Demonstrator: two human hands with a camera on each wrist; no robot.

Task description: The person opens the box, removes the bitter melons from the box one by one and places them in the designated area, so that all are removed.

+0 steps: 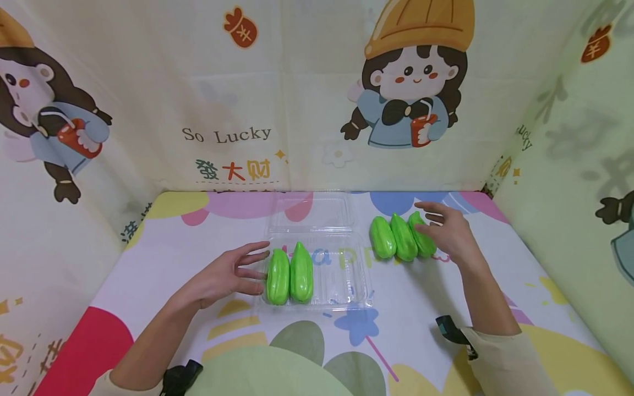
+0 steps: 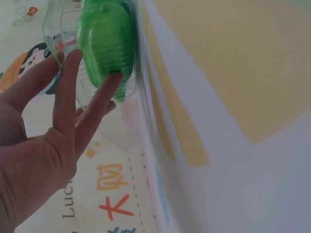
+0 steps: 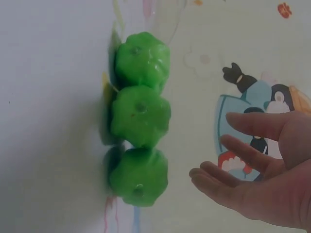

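Observation:
A clear plastic clamshell box (image 1: pixel 342 275) lies with its lid (image 1: pixel 312 213) folded back. Inside, at its left, two glossy green ridged toy vegetables (image 1: pixel 301 275) lie side by side, each long and tapering to a tip. My left hand (image 1: pixel 238 272) is at the box's left wall, fingers spread; in the left wrist view its fingertips (image 2: pixel 116 77) overlap the wall beside the green vegetable (image 2: pixel 106 41). Three more such vegetables (image 1: pixel 404 237) lie in a row right of the box. Above the rightmost one my right hand (image 1: pixel 453 234) hovers, fingers loosely extended, holding nothing.
A white tablecloth (image 1: pixel 163 269) with coloured shapes and letters covers the table. Printed curtains (image 1: pixel 307 93) enclose the back and both sides. Each wrist wears a dark strapped device (image 1: pixel 182 378).

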